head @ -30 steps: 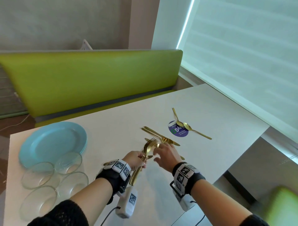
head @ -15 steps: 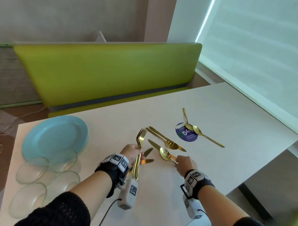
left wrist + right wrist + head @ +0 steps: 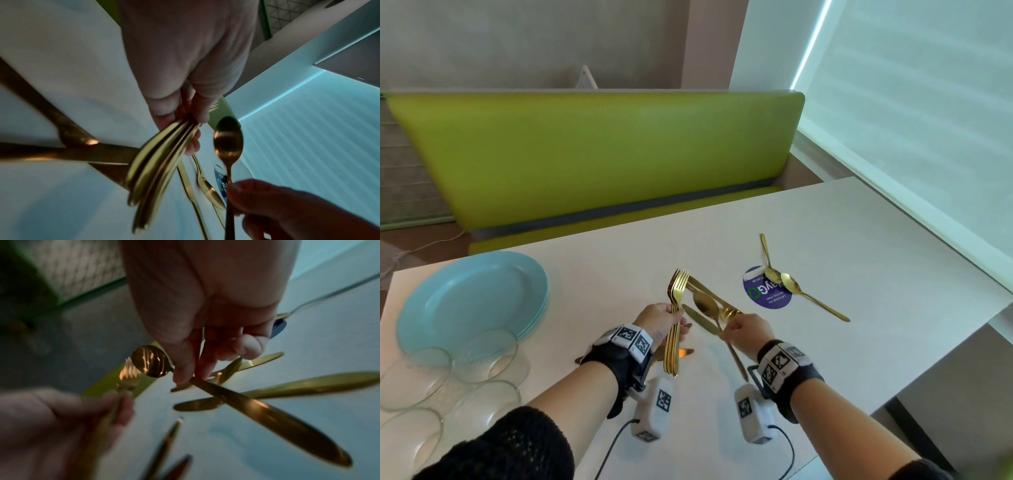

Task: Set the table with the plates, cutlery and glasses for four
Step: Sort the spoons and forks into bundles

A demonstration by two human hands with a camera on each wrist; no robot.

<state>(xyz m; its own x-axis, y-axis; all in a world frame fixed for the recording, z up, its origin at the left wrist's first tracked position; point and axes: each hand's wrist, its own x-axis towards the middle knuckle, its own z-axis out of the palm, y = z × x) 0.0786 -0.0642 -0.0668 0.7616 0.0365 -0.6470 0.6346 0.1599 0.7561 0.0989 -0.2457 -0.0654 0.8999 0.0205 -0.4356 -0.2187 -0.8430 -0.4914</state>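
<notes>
left hand grips the forks bunched, tines far, likely for dealing out later – right hand pinches a spoon off the table.

Gold metal, clear glass and matt white

The forks, the spoon and the knives are gold-coloured metal with a smooth satin sheen; the spoon bowl mirrors stripes of light. The plates look glazed, pale blue and smooth. The bowls are clear glass. The worktop is matt white. The bench has smooth green upholstery. The sticker looks glossy.
</notes>
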